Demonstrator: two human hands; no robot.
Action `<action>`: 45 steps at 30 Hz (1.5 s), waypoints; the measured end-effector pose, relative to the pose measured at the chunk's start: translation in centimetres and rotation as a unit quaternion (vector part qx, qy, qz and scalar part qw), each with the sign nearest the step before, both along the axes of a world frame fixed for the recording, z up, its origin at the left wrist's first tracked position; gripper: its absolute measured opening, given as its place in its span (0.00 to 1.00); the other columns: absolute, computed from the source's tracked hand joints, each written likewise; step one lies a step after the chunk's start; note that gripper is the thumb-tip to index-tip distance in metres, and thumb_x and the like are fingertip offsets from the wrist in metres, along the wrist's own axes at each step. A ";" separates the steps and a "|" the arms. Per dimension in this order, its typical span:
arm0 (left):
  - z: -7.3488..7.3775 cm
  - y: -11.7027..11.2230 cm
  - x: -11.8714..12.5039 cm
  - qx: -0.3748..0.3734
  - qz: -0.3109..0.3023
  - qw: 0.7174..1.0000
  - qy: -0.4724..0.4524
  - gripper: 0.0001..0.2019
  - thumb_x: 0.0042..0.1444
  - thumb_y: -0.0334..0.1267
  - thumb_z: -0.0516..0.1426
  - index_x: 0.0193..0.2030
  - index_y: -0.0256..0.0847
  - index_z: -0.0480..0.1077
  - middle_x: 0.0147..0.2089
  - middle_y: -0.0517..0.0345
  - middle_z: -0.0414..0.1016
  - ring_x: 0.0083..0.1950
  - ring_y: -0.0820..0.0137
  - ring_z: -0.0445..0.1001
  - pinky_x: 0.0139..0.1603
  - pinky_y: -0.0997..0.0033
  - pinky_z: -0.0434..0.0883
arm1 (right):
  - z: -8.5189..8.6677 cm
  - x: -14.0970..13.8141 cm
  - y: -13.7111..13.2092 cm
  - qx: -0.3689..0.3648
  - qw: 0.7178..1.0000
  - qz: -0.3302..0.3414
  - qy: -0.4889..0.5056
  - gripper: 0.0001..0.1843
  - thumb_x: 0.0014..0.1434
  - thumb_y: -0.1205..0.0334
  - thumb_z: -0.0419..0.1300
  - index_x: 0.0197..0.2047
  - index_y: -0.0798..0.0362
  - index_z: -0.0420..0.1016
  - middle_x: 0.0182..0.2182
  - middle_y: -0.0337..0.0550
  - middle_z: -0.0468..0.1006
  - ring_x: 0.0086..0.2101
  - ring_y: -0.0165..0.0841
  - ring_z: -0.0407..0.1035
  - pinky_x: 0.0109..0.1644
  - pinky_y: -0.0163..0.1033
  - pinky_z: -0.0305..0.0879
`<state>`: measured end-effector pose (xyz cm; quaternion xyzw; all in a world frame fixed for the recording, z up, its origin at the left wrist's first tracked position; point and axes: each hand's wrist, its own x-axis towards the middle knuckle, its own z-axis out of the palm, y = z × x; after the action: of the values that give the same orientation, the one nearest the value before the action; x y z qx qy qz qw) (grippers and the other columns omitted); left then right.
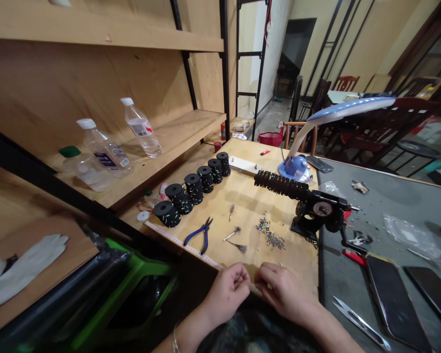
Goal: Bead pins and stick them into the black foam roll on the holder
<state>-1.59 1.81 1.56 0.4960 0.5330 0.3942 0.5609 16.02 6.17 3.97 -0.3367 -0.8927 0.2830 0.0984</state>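
Note:
My left hand [228, 285] and my right hand [284, 290] are close together at the front edge of the wooden board. Each has its fingers pinched; whatever lies between the fingertips is too small to make out. Just beyond them on the board is a pile of small multicoloured beads [264, 226], with thin dark grey pieces [277, 242] at its near side. A tuft of fine dark strands [238, 247] and a small rod with a round head [231, 233] lie to the left. Blue-handled pliers [206, 240] rest farther left, jaws pointing away.
Several black spools [194, 188] line the board's left side. A black hand-cranked winder [321, 211] stands right, below a blue lamp [296, 166]. Thread snips [360, 322] and a dark phone [397, 301] lie on the grey mat. Bottles [141, 130] stand on the left shelf.

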 end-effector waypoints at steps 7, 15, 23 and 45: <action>0.6 0.0 -0.4 0.004 0.042 0.998 -0.046 0.06 0.49 0.34 0.55 0.25 0.39 0.61 0.21 0.68 0.54 0.23 0.76 0.52 0.24 0.76 0.52 | 0.7 0.1 0.1 -0.047 0.998 -0.039 0.022 0.10 0.54 0.75 0.51 0.36 0.52 0.68 0.29 0.41 0.74 0.30 0.31 0.69 0.34 0.32 0.61; 0.7 -0.2 -0.5 -0.016 0.062 0.995 -0.078 0.07 0.49 0.36 0.56 0.25 0.40 0.61 0.19 0.70 0.53 0.21 0.78 0.50 0.21 0.77 0.50 | 0.5 -0.3 0.0 -0.045 0.996 -0.071 0.038 0.08 0.55 0.73 0.51 0.34 0.52 0.67 0.28 0.41 0.75 0.29 0.31 0.69 0.32 0.32 0.61; 0.7 -0.1 -0.2 -0.013 0.059 0.996 -0.069 0.07 0.49 0.37 0.55 0.25 0.40 0.60 0.19 0.70 0.52 0.21 0.77 0.50 0.21 0.77 0.50 | 0.4 -0.4 -0.1 -0.015 0.996 -0.078 0.038 0.07 0.59 0.69 0.50 0.31 0.52 0.68 0.25 0.42 0.75 0.27 0.32 0.71 0.30 0.32 0.59; -0.3 0.2 -0.9 -0.003 0.079 0.991 -0.111 0.09 0.53 0.37 0.55 0.26 0.40 0.60 0.19 0.72 0.50 0.19 0.79 0.46 0.20 0.78 0.47 | 1.7 0.1 0.6 -0.012 0.997 -0.045 0.060 0.08 0.60 0.70 0.48 0.37 0.52 0.68 0.29 0.43 0.76 0.30 0.32 0.70 0.33 0.33 0.62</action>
<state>-2.45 1.99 1.28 0.4043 0.5060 0.4883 0.5848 16.08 6.77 5.66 -0.3602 -0.8657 0.3083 0.1607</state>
